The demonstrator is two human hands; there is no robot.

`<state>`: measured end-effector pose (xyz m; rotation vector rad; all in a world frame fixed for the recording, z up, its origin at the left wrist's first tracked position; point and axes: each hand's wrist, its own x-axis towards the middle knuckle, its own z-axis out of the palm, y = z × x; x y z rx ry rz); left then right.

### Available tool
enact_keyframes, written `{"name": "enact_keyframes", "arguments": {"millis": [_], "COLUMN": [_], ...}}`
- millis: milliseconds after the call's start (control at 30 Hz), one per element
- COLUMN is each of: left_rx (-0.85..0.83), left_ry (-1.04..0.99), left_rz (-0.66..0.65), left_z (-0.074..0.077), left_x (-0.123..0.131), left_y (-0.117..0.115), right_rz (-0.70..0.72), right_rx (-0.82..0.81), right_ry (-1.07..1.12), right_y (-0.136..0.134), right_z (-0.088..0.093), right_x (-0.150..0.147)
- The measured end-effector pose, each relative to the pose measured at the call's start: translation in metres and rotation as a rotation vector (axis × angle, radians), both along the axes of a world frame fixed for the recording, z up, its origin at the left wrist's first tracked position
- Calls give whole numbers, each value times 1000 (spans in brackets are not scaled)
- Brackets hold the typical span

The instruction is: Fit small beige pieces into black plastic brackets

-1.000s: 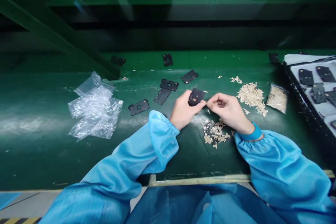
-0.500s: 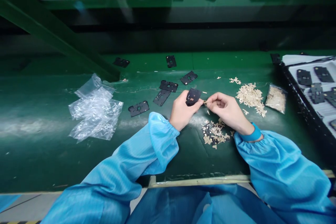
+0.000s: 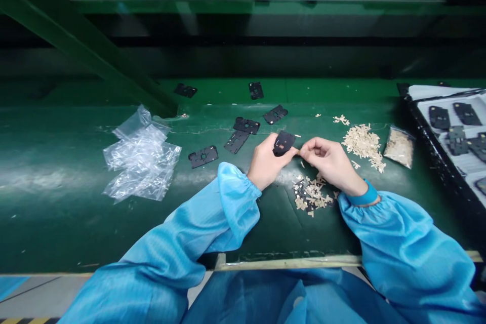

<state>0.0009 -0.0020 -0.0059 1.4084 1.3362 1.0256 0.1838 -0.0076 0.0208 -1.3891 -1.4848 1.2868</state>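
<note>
- Head view: left hand (image 3: 266,160) grip closed around black plate (image 3: 284,143), above table (image 3: 275,228).
- Right hand (image 3: 330,162) grip pinched tight, seemingly on tiny tan piece (image 3: 298,152) (barely visible).
- Step: probably fingertip work on that piece; next move likely calls for steady pinching.

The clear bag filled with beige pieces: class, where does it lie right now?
In the head view, the bag lies on the right side of the green bench, between the loose heap of beige pieces and the black-walled tray.

From the wearer's head, one camera is facing forward and down, showing the desk (image 3: 228,228) near, a shelf (image 3: 212,6) beyond.
</note>
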Motion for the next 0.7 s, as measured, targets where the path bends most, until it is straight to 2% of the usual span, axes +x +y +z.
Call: {"name": "enact_keyframes", "arguments": {"millis": [267,400,533,700], "left_rx": [1,6,27,38], "left_ry": [-56,8,42,37], "left_rz": [-40,6,-3,152], "left_z": [1,0,1,3], "left_x": [0,1,-1,-8], "left_y": [-1,-3,0,10], "right_rz": [-39,-23,-8,-62], "right_rx": [-39,-27,-41,-61], "right_ry": [13,4,20,87], "right_y": [-1,-2,-1,1], "right_z": [3,4,4,2], "right_x": [-3,-5,-3,2]}}
